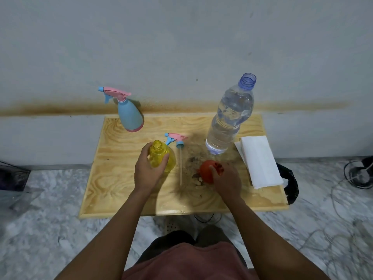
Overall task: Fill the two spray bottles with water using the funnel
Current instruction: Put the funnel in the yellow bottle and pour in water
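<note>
the table [113, 190] holds everything, and the job looks barely begun. the water bottle [230, 118] stands uncapped at the far right, nearly full, so i judge little or nothing has been poured. a folded white cloth [260, 160] lies just right of it.

the blue bottle [130, 116] stands at the far left edge with its pink sprayer on, well apart from the hands. it is not yet opened or filled. the yellow bottle [159, 151] stands near the middle with its mouth open. i see no water line in it, though the tinted plastic makes that hard to tell.

the left hand [147, 170] wraps fingers and thumb round the yellow bottle, steadying it upright. the right hand [227, 180], to its right, curls its fingers over the red funnel [206, 171], grasping it. the funnel is low by the table; resting or just lifted, i cannot tell.

the spray head [176, 139] lies on the table just beyond the yellow bottle, its tube running toward the near edge between the hands.

done: one bottle opened, water uncapped. left: seat the funnel, pour, screw the head back, then do it all again for the blue bottle.
</note>
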Demonstrator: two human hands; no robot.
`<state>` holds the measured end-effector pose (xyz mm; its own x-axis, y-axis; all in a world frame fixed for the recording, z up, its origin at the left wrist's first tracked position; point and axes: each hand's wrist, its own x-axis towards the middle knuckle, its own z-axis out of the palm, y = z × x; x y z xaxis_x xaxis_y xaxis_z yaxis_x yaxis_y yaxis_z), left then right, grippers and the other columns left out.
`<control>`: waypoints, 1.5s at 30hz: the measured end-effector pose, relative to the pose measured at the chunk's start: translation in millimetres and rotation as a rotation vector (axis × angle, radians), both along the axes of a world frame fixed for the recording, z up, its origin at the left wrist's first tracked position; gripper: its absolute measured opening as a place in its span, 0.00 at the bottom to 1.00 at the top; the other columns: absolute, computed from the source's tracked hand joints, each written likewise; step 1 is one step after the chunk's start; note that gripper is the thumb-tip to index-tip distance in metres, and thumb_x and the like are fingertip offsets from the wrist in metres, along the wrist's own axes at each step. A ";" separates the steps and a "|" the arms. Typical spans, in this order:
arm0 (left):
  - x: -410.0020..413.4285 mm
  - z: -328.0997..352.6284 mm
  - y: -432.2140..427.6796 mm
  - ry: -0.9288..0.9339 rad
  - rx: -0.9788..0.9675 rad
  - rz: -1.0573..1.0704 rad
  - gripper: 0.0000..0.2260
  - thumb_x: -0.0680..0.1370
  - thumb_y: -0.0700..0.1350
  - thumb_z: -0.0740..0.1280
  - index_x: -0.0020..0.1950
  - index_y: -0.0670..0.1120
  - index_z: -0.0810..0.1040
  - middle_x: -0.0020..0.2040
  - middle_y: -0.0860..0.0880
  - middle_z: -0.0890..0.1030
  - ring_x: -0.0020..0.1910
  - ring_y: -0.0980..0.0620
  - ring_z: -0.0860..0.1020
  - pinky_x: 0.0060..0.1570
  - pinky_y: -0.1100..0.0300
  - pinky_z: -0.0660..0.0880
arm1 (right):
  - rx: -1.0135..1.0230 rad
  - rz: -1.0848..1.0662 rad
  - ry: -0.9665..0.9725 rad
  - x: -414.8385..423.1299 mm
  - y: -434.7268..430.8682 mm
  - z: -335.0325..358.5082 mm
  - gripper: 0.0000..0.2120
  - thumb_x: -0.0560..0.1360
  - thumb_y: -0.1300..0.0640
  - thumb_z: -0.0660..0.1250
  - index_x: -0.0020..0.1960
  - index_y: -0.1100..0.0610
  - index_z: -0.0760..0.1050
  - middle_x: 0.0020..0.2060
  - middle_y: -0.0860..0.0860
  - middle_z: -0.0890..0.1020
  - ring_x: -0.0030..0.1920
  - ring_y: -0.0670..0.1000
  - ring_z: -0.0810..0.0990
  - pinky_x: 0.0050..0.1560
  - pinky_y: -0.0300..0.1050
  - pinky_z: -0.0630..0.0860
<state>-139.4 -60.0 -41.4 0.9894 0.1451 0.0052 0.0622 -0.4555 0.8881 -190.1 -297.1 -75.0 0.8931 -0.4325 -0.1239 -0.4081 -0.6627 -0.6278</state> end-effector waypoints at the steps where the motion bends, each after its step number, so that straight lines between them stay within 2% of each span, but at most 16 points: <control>1: 0.3 0.3 0.0 0.008 0.000 0.003 0.24 0.74 0.52 0.76 0.67 0.55 0.72 0.61 0.57 0.79 0.61 0.56 0.77 0.60 0.60 0.73 | 0.007 0.001 -0.026 1.2 0.8 4.7 0.14 0.77 0.46 0.67 0.59 0.51 0.80 0.53 0.52 0.83 0.55 0.55 0.79 0.57 0.55 0.76; 6: 2.4 4.2 2.7 0.047 -0.009 -0.011 0.30 0.72 0.55 0.77 0.71 0.52 0.70 0.67 0.53 0.77 0.67 0.54 0.75 0.63 0.60 0.70 | 0.128 0.002 -0.206 14.8 12.1 39.9 0.13 0.77 0.46 0.66 0.56 0.52 0.80 0.49 0.50 0.83 0.49 0.50 0.80 0.53 0.54 0.78; 9: 4.9 14.5 7.7 0.034 -0.010 -0.021 0.33 0.72 0.57 0.76 0.74 0.51 0.68 0.71 0.53 0.74 0.70 0.54 0.72 0.66 0.56 0.71 | 0.277 0.047 -0.352 30.0 25.1 71.8 0.10 0.78 0.51 0.68 0.56 0.54 0.79 0.48 0.47 0.82 0.46 0.42 0.78 0.50 0.44 0.77; 12: 8.8 36.0 12.5 -0.035 -0.031 -0.011 0.30 0.74 0.57 0.74 0.73 0.52 0.69 0.70 0.53 0.75 0.69 0.55 0.72 0.67 0.55 0.71 | 0.412 0.095 -0.426 49.6 36.4 104.1 0.10 0.78 0.53 0.69 0.58 0.55 0.79 0.46 0.46 0.82 0.46 0.40 0.79 0.47 0.35 0.76; 15: 16.5 65.1 17.0 -0.130 -0.074 -0.010 0.27 0.75 0.57 0.70 0.72 0.51 0.71 0.67 0.54 0.77 0.67 0.56 0.74 0.66 0.58 0.71 | 0.597 0.098 -0.404 66.5 47.9 133.6 0.11 0.78 0.55 0.69 0.58 0.57 0.79 0.42 0.48 0.81 0.41 0.42 0.79 0.41 0.33 0.75; 18: 28.3 98.9 20.4 -0.106 -0.154 -0.110 0.24 0.77 0.53 0.71 0.73 0.50 0.73 0.63 0.54 0.80 0.61 0.60 0.78 0.62 0.60 0.75 | 0.857 0.163 -0.217 77.8 58.8 155.0 0.13 0.78 0.54 0.69 0.60 0.59 0.78 0.38 0.50 0.80 0.36 0.43 0.79 0.35 0.34 0.75; 22: 37.5 131.9 24.8 -0.077 -0.157 -0.262 0.18 0.79 0.43 0.71 0.67 0.57 0.76 0.59 0.53 0.83 0.53 0.58 0.82 0.56 0.65 0.78 | 0.888 0.219 0.020 91.0 72.4 165.4 0.16 0.76 0.51 0.71 0.61 0.57 0.77 0.35 0.49 0.80 0.30 0.42 0.79 0.39 0.40 0.77; 26: 36.1 141.5 25.7 -0.113 -0.118 -0.175 0.05 0.79 0.40 0.70 0.48 0.49 0.84 0.39 0.57 0.83 0.38 0.62 0.78 0.44 0.68 0.74 | 0.981 0.198 0.050 94.2 80.7 173.1 0.16 0.77 0.52 0.69 0.61 0.59 0.76 0.34 0.48 0.81 0.31 0.42 0.80 0.43 0.45 0.82; 27: 35.5 139.7 27.4 -0.110 -0.119 -0.126 0.05 0.79 0.41 0.70 0.44 0.46 0.84 0.34 0.56 0.80 0.35 0.60 0.77 0.41 0.64 0.75 | 0.985 0.212 0.046 93.5 80.7 174.4 0.16 0.78 0.51 0.68 0.61 0.59 0.76 0.33 0.47 0.82 0.32 0.42 0.81 0.47 0.48 0.82; 29: 33.9 133.1 31.7 -0.083 -0.127 -0.026 0.10 0.79 0.42 0.70 0.40 0.38 0.81 0.29 0.51 0.76 0.32 0.53 0.75 0.42 0.52 0.79 | 0.993 0.274 0.043 90.7 79.4 175.8 0.16 0.78 0.48 0.67 0.62 0.56 0.76 0.32 0.44 0.83 0.36 0.44 0.83 0.54 0.51 0.82; 31: 31.6 125.6 35.1 -0.045 -0.141 0.064 0.12 0.79 0.42 0.70 0.41 0.33 0.79 0.28 0.46 0.73 0.33 0.49 0.75 0.45 0.45 0.81 | 1.016 0.364 0.051 86.1 78.1 173.3 0.17 0.77 0.47 0.69 0.63 0.53 0.76 0.43 0.49 0.87 0.45 0.50 0.86 0.56 0.51 0.82; 33: 28.0 119.4 35.9 0.019 -0.142 0.132 0.13 0.78 0.41 0.70 0.41 0.31 0.78 0.27 0.47 0.72 0.32 0.47 0.76 0.44 0.43 0.82 | 0.975 0.431 0.052 80.8 79.9 167.5 0.17 0.76 0.50 0.71 0.63 0.51 0.76 0.50 0.55 0.86 0.50 0.54 0.86 0.54 0.49 0.82; 36: 20.1 116.8 32.3 0.116 -0.171 0.164 0.09 0.78 0.41 0.70 0.40 0.37 0.80 0.27 0.49 0.79 0.30 0.46 0.83 0.40 0.48 0.83 | 0.913 0.378 0.000 78.9 86.6 154.8 0.16 0.77 0.54 0.71 0.63 0.56 0.77 0.48 0.59 0.86 0.45 0.54 0.86 0.51 0.49 0.83; 39: 13.4 118.0 29.4 0.188 -0.231 0.159 0.10 0.79 0.44 0.69 0.42 0.39 0.82 0.37 0.43 0.85 0.31 0.48 0.85 0.35 0.58 0.82 | 0.869 0.307 -0.027 81.4 90.0 146.0 0.13 0.79 0.53 0.68 0.61 0.57 0.77 0.44 0.58 0.86 0.41 0.52 0.86 0.48 0.47 0.84; 42: 12.2 115.2 32.0 0.223 -0.259 0.137 0.17 0.80 0.50 0.68 0.43 0.38 0.85 0.37 0.44 0.86 0.35 0.47 0.86 0.40 0.54 0.82 | 0.826 0.302 -0.037 83.9 89.1 141.5 0.10 0.80 0.54 0.66 0.58 0.57 0.79 0.44 0.58 0.85 0.40 0.52 0.85 0.46 0.46 0.84; 45: 13.0 108.6 35.5 0.251 -0.250 0.140 0.19 0.80 0.52 0.68 0.41 0.38 0.85 0.36 0.45 0.86 0.37 0.46 0.86 0.43 0.52 0.81 | 0.794 0.308 -0.037 85.8 89.5 139.6 0.08 0.81 0.55 0.65 0.57 0.56 0.79 0.44 0.56 0.85 0.38 0.50 0.85 0.44 0.44 0.84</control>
<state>-126.3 -24.4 67.2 0.9260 0.2449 -0.2873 0.3379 -0.1984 0.9200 -104.3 -207.6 64.7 0.9661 0.0334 -0.2559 -0.2516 -0.0979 -0.9629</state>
